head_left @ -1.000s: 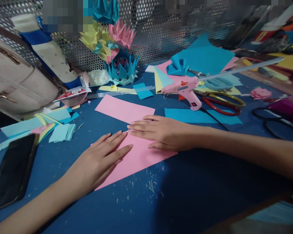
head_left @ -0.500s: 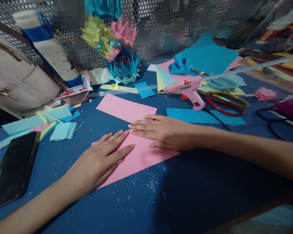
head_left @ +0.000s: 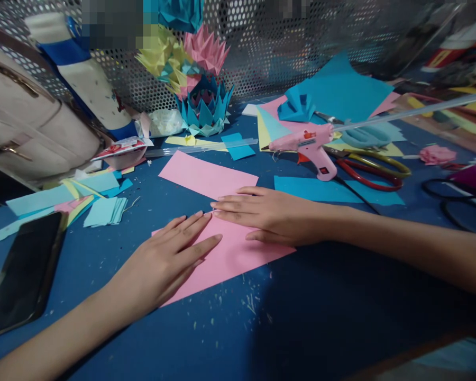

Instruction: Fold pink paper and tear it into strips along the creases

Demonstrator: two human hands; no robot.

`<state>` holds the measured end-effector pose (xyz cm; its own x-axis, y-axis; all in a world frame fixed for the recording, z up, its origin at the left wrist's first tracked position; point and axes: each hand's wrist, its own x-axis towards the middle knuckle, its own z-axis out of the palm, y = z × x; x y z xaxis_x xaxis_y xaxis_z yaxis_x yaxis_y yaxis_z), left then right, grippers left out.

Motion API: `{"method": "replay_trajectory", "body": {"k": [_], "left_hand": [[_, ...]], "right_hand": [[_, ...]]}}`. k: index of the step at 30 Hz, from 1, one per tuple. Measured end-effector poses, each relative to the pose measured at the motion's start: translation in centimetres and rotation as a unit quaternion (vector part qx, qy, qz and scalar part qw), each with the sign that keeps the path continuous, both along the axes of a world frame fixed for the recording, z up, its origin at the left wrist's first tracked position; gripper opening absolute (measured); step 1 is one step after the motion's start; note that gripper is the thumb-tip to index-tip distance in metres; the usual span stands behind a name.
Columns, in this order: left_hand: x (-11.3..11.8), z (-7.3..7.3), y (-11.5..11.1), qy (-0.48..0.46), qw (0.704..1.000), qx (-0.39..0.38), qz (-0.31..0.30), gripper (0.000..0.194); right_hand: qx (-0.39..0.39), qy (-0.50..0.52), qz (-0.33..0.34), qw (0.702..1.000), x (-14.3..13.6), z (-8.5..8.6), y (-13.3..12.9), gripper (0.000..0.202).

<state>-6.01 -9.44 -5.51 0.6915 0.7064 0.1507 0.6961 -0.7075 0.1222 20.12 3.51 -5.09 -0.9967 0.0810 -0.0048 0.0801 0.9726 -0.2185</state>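
In the head view, the left arm slants up from the lower left corner, and its hand (head_left: 154, 264) lies palm down with the fingers stretched toward the upper right, the forefinger set a little apart from the others. The right forearm comes in from the right edge, almost level, and that hand (head_left: 275, 214) rests palm down, fingers pointing left and its thumb below them. Both hands are spread out flat, with nothing gripped, on the pink sheet (head_left: 226, 259), which lies on the blue surface (head_left: 210, 344) in front of the person. The fingertips come close together near the sheet's far edge. Just beyond is a pink strip (head_left: 206, 174); a blue strip (head_left: 333, 190) lies behind the right wrist, near the pink glue gun (head_left: 297, 142).
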Motion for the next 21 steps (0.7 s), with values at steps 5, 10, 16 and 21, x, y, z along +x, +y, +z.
{"method": "replay_trajectory", "body": {"k": [5,10,16,21], "left_hand": [[0.08,0.05,0.1,0.0,1.0,-0.005,0.002,0.043],[0.04,0.15,0.07,0.007,1.0,-0.004,0.003,0.043],[0.03,0.1,0.11,0.007,1.0,0.0,-0.001,0.043],[0.12,0.07,0.19,0.005,1.0,0.004,-0.005,0.044]], "right_hand": [[0.003,0.002,0.0,1.0,-0.05,-0.03,-0.03,0.061],[0.008,0.01,0.001,1.0,-0.04,-0.02,-0.07,0.06],[0.007,0.007,0.0,1.0,0.0,0.04,-0.13,0.06],[0.007,0.006,0.002,1.0,0.06,-0.01,-0.14,0.06]]}}
